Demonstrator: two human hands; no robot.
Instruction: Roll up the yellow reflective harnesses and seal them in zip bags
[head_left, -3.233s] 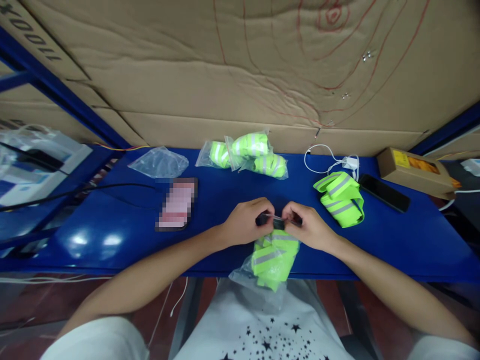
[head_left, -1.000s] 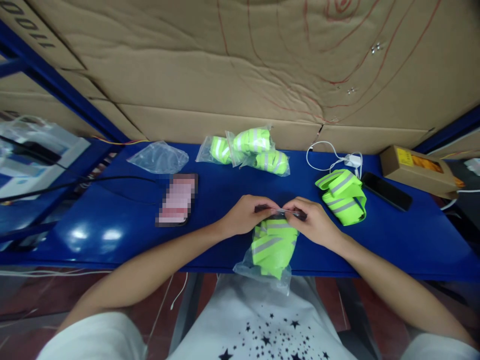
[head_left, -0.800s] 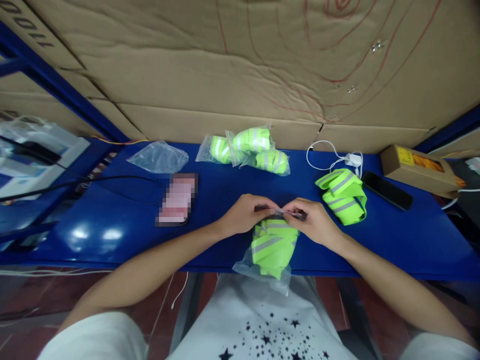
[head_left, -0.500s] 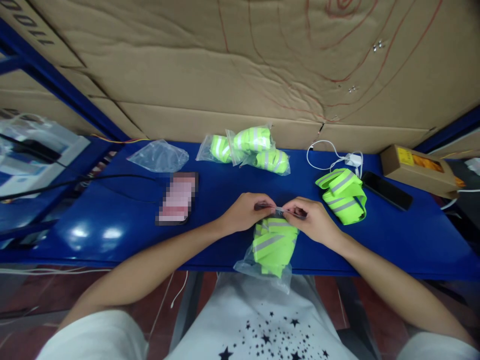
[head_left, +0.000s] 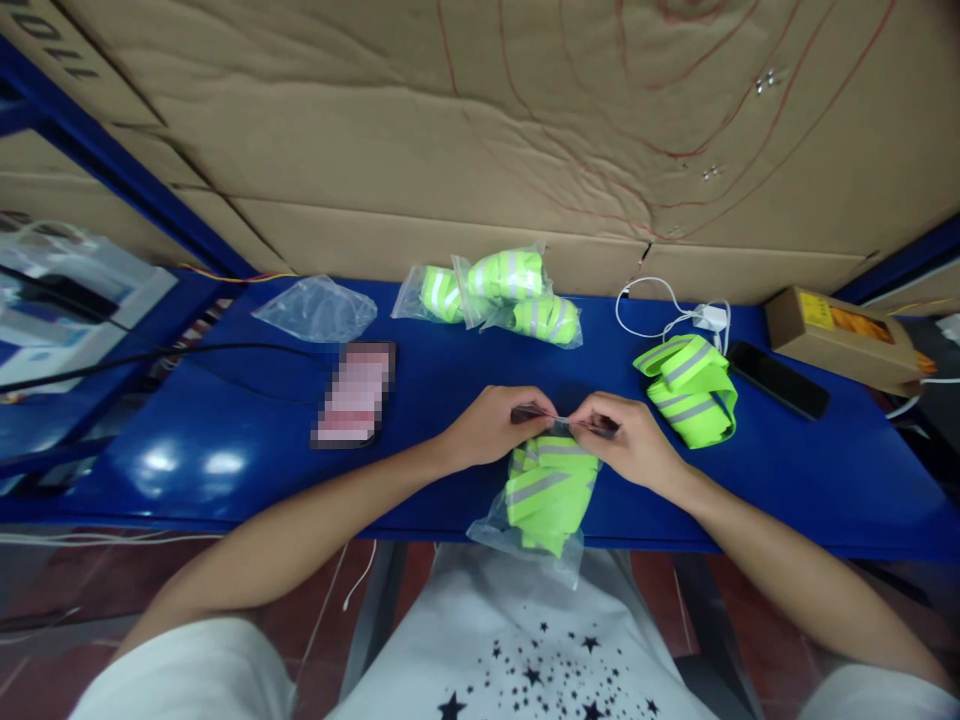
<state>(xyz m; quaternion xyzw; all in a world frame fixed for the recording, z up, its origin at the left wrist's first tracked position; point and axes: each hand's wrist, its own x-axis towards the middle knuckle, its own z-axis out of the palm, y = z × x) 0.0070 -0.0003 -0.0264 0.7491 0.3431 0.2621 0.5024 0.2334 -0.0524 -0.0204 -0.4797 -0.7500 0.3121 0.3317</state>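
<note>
Both of my hands pinch the top edge of a clear zip bag (head_left: 487,528) at the table's front edge. My left hand (head_left: 499,425) is closed on the left of the bag's mouth, and my right hand (head_left: 622,435) on the right, thumbs and fingers close together. Inside the bag lies a folded neon-yellow reflective strap (head_left: 551,495) with grey stripes. The bag's lower end hangs over the edge toward my shirt. Beyond my right hand a loose reflective strap (head_left: 694,395) lies coiled on the blue table (head_left: 247,430).
Several bagged reflective straps (head_left: 506,275) lie at the back, beside an empty plastic bag (head_left: 319,308). A phone with a blurred screen (head_left: 352,395) is at left. At right are a black phone (head_left: 780,380), a white charger with cable (head_left: 709,318) and a cardboard box (head_left: 840,340). Cardboard (head_left: 375,150) walls the back.
My hands keep their pinch on the bag's top edge, with hardly any movement. The view has shifted very slightly.
</note>
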